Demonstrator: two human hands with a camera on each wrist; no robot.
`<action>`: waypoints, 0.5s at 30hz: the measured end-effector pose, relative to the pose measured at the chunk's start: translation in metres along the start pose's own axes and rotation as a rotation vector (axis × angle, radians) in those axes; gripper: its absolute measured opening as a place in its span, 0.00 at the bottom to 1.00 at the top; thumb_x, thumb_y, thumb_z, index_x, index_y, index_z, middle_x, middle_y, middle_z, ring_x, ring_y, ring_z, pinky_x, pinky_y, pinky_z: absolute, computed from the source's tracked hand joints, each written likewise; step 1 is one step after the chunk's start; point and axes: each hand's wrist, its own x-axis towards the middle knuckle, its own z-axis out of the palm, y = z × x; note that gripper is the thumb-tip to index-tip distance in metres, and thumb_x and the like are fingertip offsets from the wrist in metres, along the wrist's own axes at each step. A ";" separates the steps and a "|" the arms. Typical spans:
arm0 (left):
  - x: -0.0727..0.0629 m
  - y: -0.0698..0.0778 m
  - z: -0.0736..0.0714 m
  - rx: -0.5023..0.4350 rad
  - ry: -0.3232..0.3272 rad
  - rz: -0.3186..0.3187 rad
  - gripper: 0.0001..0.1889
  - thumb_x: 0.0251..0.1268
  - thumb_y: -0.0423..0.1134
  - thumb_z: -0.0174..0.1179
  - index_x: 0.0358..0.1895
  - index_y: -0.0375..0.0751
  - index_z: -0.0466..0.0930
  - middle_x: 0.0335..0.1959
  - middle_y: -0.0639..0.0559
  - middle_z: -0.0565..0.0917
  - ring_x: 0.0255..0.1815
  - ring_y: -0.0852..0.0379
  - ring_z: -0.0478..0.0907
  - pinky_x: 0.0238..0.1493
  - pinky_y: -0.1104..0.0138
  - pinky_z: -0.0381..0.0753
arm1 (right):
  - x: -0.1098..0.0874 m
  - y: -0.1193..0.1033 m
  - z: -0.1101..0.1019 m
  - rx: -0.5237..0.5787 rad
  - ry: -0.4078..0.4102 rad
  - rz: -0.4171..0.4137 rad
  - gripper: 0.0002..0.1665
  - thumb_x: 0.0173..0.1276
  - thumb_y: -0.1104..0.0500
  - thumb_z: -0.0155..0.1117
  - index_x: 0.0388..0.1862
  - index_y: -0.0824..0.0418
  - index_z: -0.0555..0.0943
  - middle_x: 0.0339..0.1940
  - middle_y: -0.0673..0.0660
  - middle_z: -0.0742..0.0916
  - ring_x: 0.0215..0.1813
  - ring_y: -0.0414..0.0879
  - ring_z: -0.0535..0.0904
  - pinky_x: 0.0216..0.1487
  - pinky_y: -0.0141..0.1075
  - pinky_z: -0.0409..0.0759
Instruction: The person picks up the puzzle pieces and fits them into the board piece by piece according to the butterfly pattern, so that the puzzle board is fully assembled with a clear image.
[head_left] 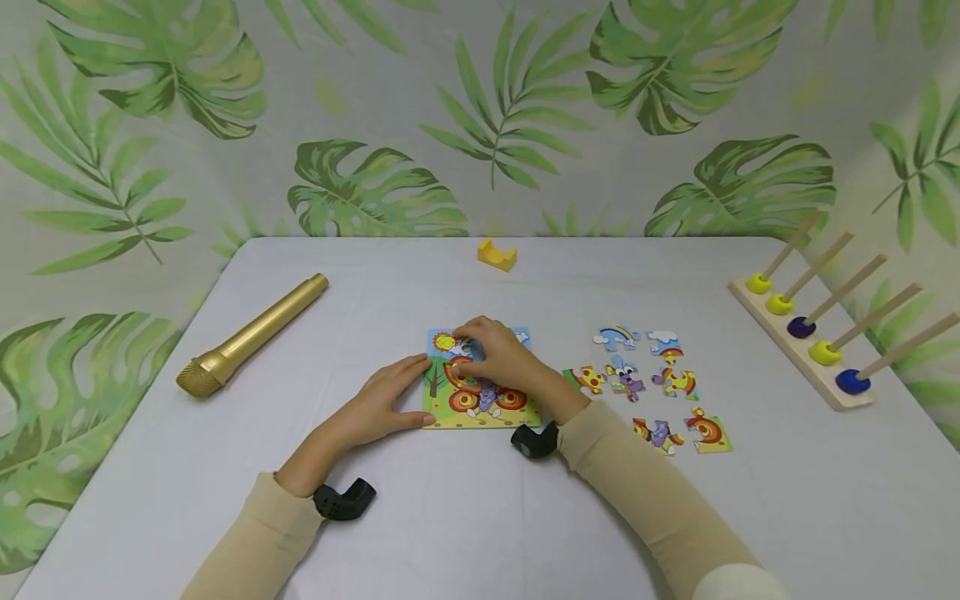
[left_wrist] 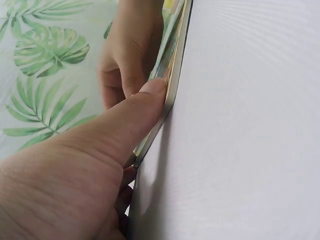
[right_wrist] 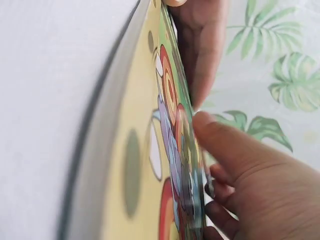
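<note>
A square puzzle board [head_left: 450, 421] with a colourful butterfly picture lies on the white table. My left hand [head_left: 386, 400] rests along its left side, fingers fairly straight at the edge and thumb [left_wrist: 152, 92] on the near left corner. Over the upper part of the board, my right hand [head_left: 502, 358] pinches a thin puzzle piece [right_wrist: 209, 185] between thumb and fingers. The hand hides much of that piece and the picture below it. To the right lie several loose puzzle pieces, among them a rainbow piece [head_left: 617, 337] and an orange spiral piece [head_left: 708, 432].
A gold microphone [head_left: 255, 335] lies at the left. A small yellow notched block [head_left: 497, 256] sits near the back edge. On the right stands a wooden peg stand [head_left: 806, 354] with yellow and blue beads. Leaf-print cloth [head_left: 502, 108] surrounds the table.
</note>
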 end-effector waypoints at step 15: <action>0.000 0.001 -0.001 -0.001 -0.001 -0.001 0.43 0.52 0.58 0.60 0.68 0.41 0.55 0.69 0.47 0.54 0.67 0.44 0.49 0.63 0.48 0.48 | -0.002 0.005 0.002 0.073 -0.006 0.040 0.27 0.57 0.57 0.63 0.57 0.58 0.72 0.59 0.56 0.69 0.61 0.51 0.63 0.60 0.46 0.61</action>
